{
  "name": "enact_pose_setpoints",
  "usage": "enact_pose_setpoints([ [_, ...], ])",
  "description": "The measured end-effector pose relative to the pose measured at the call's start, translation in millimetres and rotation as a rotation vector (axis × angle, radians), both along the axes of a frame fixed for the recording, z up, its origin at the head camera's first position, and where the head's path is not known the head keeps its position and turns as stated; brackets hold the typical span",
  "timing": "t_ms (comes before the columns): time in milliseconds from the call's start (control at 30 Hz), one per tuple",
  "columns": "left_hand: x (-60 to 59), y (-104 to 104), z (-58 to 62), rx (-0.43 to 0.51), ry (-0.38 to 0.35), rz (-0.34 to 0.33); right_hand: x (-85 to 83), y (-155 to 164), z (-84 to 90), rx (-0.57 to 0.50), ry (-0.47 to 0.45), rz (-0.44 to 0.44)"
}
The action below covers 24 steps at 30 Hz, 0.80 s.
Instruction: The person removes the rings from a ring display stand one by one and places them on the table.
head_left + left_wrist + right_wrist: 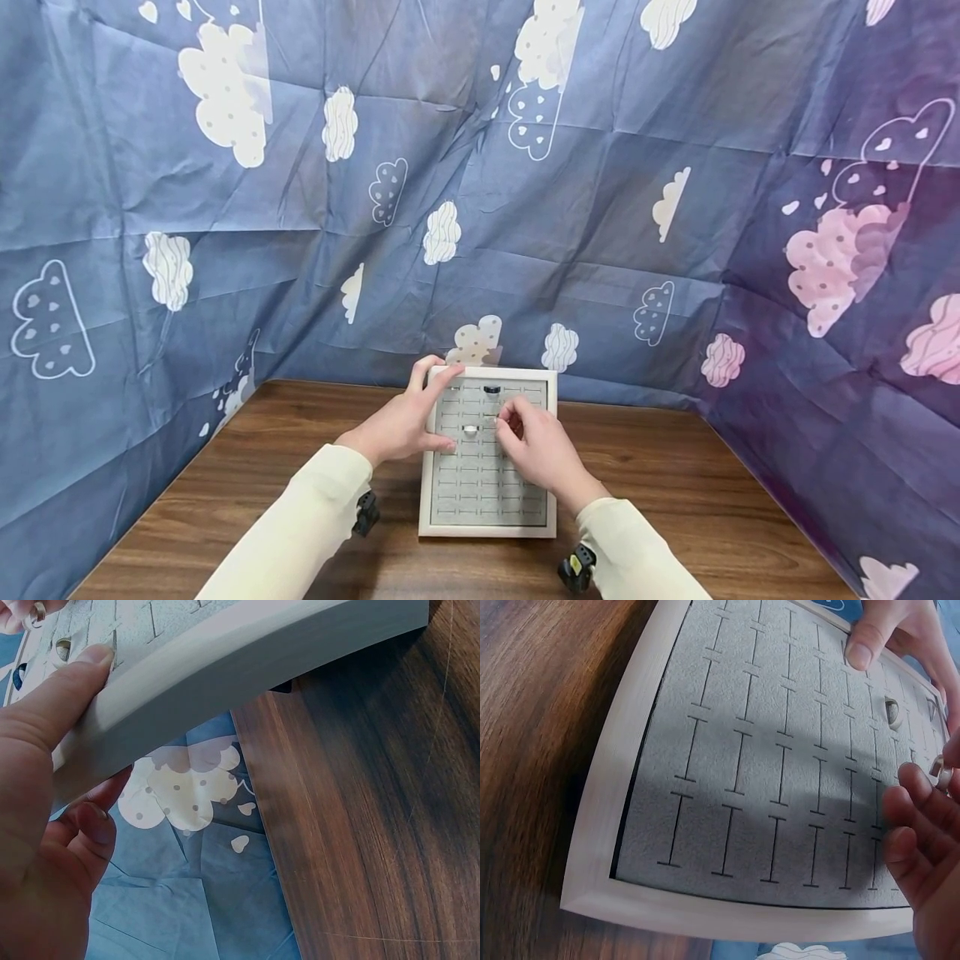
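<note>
A ring display board (487,530) with a pale frame and a grey slotted pad stands tilted up on the table. My left hand (397,427) grips its left edge, thumb on the front and fingers behind, as the left wrist view shows. My right hand (542,446) pinches a small silver ring (939,772) close to the pad; whether the ring touches a slot I cannot tell. A white or silver ring (470,430) sits in a slot between the two hands. Higher up, a dark ring (491,389) is set in the top row.
Under the board lies a brown wood-grain table (645,492). A blue cloth (480,283) with a cloud pattern hangs behind the table and along both sides. Dark wrist cameras, one (577,568) at the right sleeve, sit below each wrist.
</note>
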<state>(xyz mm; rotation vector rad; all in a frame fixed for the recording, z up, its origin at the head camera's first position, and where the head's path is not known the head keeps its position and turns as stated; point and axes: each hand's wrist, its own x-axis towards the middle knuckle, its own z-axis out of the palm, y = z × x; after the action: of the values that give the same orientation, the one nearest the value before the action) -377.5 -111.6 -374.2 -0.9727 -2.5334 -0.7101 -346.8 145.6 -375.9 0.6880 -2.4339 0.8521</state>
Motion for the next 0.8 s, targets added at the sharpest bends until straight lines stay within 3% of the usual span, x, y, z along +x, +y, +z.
enact_pose_setpoints([
  [533,0.7,0.3,1.5,-0.001,-0.025,0.013,7.0,27.9,-4.6,0.023,0.015,-0.036],
  [800,-0.3,0.3,0.5,-0.005,-0.040,0.014,9.6,49.9,-8.8,-0.060,0.005,-0.023],
])
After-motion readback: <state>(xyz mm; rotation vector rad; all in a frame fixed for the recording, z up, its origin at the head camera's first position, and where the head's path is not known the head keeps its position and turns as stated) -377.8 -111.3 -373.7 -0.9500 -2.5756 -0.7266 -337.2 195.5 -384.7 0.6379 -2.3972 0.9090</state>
